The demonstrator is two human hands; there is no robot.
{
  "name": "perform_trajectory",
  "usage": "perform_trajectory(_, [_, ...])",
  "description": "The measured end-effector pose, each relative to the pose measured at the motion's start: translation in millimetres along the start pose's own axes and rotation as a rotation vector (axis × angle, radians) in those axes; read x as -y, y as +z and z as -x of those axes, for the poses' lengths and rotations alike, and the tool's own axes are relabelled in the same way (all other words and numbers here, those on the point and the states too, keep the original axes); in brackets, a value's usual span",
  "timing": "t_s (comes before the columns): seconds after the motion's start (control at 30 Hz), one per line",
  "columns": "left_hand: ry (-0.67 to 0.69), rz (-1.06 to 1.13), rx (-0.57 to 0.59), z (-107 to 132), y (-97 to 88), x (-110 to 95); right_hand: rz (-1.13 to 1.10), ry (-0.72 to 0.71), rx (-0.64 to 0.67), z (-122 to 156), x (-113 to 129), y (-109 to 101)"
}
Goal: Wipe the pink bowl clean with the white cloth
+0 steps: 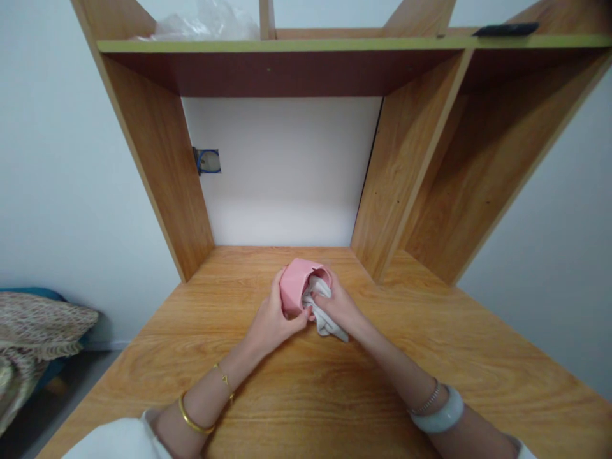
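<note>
A person's two bare hands work over a wood-grain desk [296, 401], a pink container [292, 288] held between them near the back edge, slightly right of that edge's middle. The container is tipped on its side, its mouth turned toward the right and the near side of the desk; whether it touches the surface cannot be told.

The left hand [276, 319] is clamped on the container, which sits just beyond the palm, with fingers along its left side and the thumb reaching below the mouth. The right hand [340, 305] is closed on a whitish cloth [331, 324] at the right of the mouth, thumb pressing the fabric; its other fingers are largely hidden. For this hand, the container lies directly to the left, touching. Part of the cloth is inside the mouth, while the rest hangs out toward the front of the desk.

A gold bangle [189, 419] and a thin gold bracelet [224, 379] circle the left forearm; a pale bangle [442, 415] and a silver-toned bracelet [428, 399] the right. Above the desk's back edge, a shelf [306, 46] carries clear plastic wrapping [210, 22] at left and a dark, slim object [507, 29] at right.
</note>
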State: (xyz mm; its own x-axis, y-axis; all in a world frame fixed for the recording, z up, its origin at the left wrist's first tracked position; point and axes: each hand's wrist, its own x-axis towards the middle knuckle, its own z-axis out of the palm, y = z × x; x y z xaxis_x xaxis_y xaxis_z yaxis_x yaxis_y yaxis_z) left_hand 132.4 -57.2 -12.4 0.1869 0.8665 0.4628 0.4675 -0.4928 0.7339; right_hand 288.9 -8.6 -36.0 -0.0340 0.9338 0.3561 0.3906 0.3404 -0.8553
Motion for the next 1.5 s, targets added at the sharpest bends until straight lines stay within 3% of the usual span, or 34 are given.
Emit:
perform_trajectory(0.13, [-0.074, -0.196, 0.024, -2.0, -9.6, -6.4, 0.208, 0.113, 0.014, 2.9, 15.6, -7.2])
perform_trajectory(0.27, [-0.110, -0.329, 0.054, -3.7, -14.8, -9.7, 0.431, 0.138, 0.078, 6.8, 33.0, -14.6])
perform_trajectory(0.47, [-0.100, -0.331, 0.041, -3.0, -12.3, -8.6, 0.481, 0.111, 0.101, 9.1, 34.9, -13.9])
perform_trajectory(0.73, [-0.113, -0.318, 0.035, -2.5, -5.7, -11.2, 0.798, 0.118, 0.117, 10.8, 50.4, -19.4])
perform_trajectory(0.93, [-0.109, -0.307, 0.044, -2.3, -5.4, -11.5, 0.751, 0.101, 0.135, 10.0, 48.7, -22.5])
perform_trajectory(1.2, [-0.054, -0.365, -0.009, -2.8, -7.2, -5.3, 0.352, 0.087, 0.055, 6.0, 31.4, -20.7])
perform_trajectory(1.33, [-0.093, -0.461, -0.005, -4.3, -12.6, -3.8, 0.176, 0.048, 0.157, 10.7, 31.3, -9.6])
perform_trajectory(1.4, [-0.095, -0.499, 0.008, -5.0, -15.1, -3.7, 0.162, 0.072, 0.209, 10.9, 32.5, -7.8])
perform_trajectory(1.5, [-0.111, -0.522, 0.033, -5.6, -17.4, -5.5, 0.277, 0.146, 0.153, 7.2, 34.6, -12.9])
